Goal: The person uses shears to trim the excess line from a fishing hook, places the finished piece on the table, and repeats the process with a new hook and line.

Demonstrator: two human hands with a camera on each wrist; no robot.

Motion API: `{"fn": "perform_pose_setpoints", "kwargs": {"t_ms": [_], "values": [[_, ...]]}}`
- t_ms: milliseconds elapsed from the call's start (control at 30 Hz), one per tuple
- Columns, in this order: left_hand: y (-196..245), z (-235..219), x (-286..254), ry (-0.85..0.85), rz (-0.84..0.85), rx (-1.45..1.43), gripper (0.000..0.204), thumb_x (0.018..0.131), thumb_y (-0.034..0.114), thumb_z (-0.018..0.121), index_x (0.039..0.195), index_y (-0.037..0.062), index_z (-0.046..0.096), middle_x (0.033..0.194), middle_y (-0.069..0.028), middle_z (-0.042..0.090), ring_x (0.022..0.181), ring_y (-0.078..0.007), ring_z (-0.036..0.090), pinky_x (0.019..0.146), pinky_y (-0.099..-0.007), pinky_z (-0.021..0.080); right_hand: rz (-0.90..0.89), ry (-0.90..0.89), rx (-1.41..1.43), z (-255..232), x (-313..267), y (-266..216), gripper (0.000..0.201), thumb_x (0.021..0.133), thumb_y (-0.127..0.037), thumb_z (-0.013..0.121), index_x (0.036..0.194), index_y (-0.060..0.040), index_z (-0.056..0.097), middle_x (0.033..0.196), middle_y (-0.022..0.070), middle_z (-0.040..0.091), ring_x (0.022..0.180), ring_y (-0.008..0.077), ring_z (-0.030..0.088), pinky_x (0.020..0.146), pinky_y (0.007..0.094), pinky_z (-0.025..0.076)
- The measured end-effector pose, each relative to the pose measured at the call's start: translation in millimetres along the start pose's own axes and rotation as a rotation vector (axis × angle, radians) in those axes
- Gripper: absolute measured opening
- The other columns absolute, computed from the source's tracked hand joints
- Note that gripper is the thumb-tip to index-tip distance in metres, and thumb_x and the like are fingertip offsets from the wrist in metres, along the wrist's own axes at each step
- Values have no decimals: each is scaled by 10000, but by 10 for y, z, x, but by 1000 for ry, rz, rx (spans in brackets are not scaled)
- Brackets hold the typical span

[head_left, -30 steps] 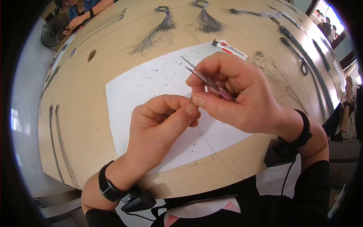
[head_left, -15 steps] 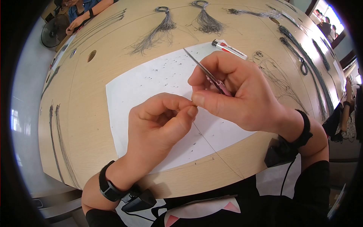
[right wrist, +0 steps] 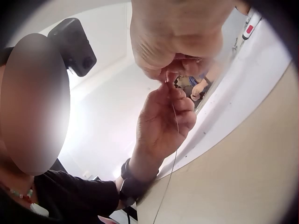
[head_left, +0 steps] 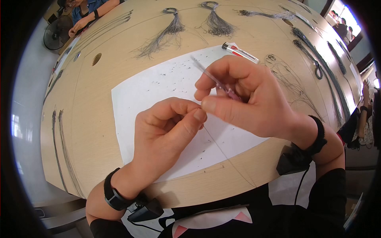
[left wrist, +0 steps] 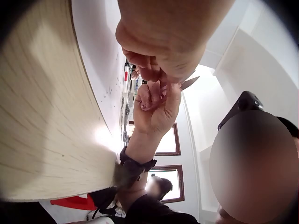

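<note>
Above a white sheet (head_left: 143, 107), the left hand (head_left: 164, 135) pinches the end of a thin line (head_left: 222, 153) between thumb and forefinger. From there the line runs down to the table's near edge; the right wrist view shows the line (right wrist: 174, 163) hanging from the left hand (right wrist: 163, 121). Touching the left fingertips is the thumb of the right hand (head_left: 254, 99). Small pink-handled scissors (head_left: 222, 88) are held in the right hand's curled fingers, blades pointing up and left, blurred. Whatever tiny piece lies between the fingertips is hidden.
Dark specks dot the sheet. A white and red marker (head_left: 240, 52) lies at its far right corner. Bundles of grey line (head_left: 174, 25) lie at the back, loose coils (head_left: 291, 77) and dark bundles (head_left: 313, 51) on the right, thin strands (head_left: 63, 146) on the left. Another person sits far left.
The scissors, apart at first, came together and now blur with motion. The right fingers have shifted slightly left since half a second ago. The left hand stays nearly in place, pinching the line.
</note>
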State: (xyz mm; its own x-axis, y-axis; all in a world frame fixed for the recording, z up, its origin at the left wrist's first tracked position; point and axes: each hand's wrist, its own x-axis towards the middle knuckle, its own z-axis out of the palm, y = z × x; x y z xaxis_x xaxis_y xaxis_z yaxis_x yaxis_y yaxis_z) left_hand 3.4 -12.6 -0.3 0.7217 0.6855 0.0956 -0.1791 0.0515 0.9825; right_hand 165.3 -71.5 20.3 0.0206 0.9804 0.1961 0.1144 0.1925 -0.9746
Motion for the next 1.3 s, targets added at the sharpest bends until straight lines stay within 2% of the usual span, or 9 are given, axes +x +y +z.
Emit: {"fn": "perform_pose_setpoints", "kwargs": {"t_ms": [167,300,500,600,667,967,1067,1200,1300], "values": [[-11,-11,-5,4,-2,16,55,782,10,539,813,-30,561,741,-35,568,676,-66,502,617,-185,414,-199,-64,-228,-12,-15,-3,180,751,1,540,920,12,480,825,44,537,730,50,514,635,173,412],[10,-13,-10,-3,-5,-19,46,778,4,540,801,-29,563,737,-35,571,676,-64,504,617,-185,416,-187,-146,-338,-78,0,-68,186,747,12,534,925,23,479,828,52,542,743,55,522,628,171,410],[16,-13,2,24,-16,6,41,774,7,547,788,-24,569,730,-29,572,672,-62,502,610,-184,412,-219,-106,-226,-102,29,-24,185,746,27,533,923,33,478,823,53,538,698,33,489,577,161,380],[21,-8,-2,16,-32,38,42,771,3,549,798,-21,571,738,-26,574,673,-60,502,604,-182,410,-112,-132,-251,-72,17,-66,176,750,22,534,918,30,481,825,44,530,712,39,488,593,160,382],[23,16,4,69,21,99,51,759,5,565,804,-14,580,723,-22,572,659,-59,498,589,-182,406,-120,-45,-99,-42,17,-25,168,752,10,534,910,21,483,799,23,515,701,32,475,602,159,378],[-19,-57,49,32,381,538,73,698,16,606,770,16,594,702,-49,567,595,-99,498,501,-201,379,32,28,5,-8,19,-21,178,742,-13,538,904,1,464,775,7,495,709,33,460,633,162,380],[47,-76,49,-75,426,677,82,734,-35,561,815,-32,553,791,-72,553,647,-101,496,577,-207,398,20,87,-7,9,23,-5,209,707,-56,540,877,51,480,706,20,489,644,43,445,583,171,379],[67,-40,55,-83,496,787,84,728,-37,565,811,-27,554,796,-67,555,632,-100,487,561,-206,389,67,92,-38,7,16,-21,204,702,-56,540,869,46,481,689,12,478,628,44,435,573,170,377],[6,-22,70,25,529,774,78,704,22,606,781,16,597,698,-56,575,594,-116,510,487,-211,384,48,107,-38,-3,17,-28,205,700,-56,546,866,46,483,684,9,481,623,41,431,564,168,374]]}}
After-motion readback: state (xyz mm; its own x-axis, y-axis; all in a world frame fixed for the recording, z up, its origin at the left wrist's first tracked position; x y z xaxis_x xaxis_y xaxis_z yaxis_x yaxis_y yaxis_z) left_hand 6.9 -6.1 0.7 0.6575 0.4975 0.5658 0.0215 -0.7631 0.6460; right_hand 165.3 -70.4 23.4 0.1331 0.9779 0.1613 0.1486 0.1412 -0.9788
